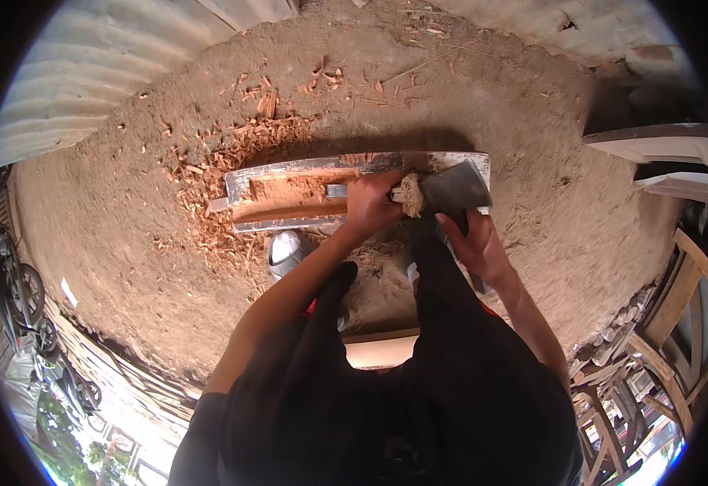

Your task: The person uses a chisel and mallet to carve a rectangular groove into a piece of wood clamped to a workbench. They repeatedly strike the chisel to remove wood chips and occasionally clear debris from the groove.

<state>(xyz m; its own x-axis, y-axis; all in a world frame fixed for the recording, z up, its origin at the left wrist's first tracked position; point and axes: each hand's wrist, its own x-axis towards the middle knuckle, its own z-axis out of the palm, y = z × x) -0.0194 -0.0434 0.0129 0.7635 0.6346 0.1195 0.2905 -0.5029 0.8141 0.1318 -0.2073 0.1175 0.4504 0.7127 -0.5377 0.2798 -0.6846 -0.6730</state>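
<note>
A long wooden block (359, 158) with a hollow carved into its left part lies crosswise in front of me. My left hand (374, 201) is closed around a short tool above the block. A flat pale end (336, 191) of it sticks out left of my fist; a pale wooden piece with frayed fibres (409, 196) shows on the right. Next to that is a broad dark grey flat blade (457, 187); how it joins the tool is hard to see. My right hand (475, 247) is at the blade's near edge, thumb and fingers apart, fingertips partly hidden.
Reddish wood chips (232, 174) are heaped on the dirt floor (524, 105) left of and behind the block. A grey shoe (286, 249) stands near its front. Wooden frames (678, 308) are stacked at right, corrugated sheeting (70, 89) at far left, and motorbikes (25, 283) at left.
</note>
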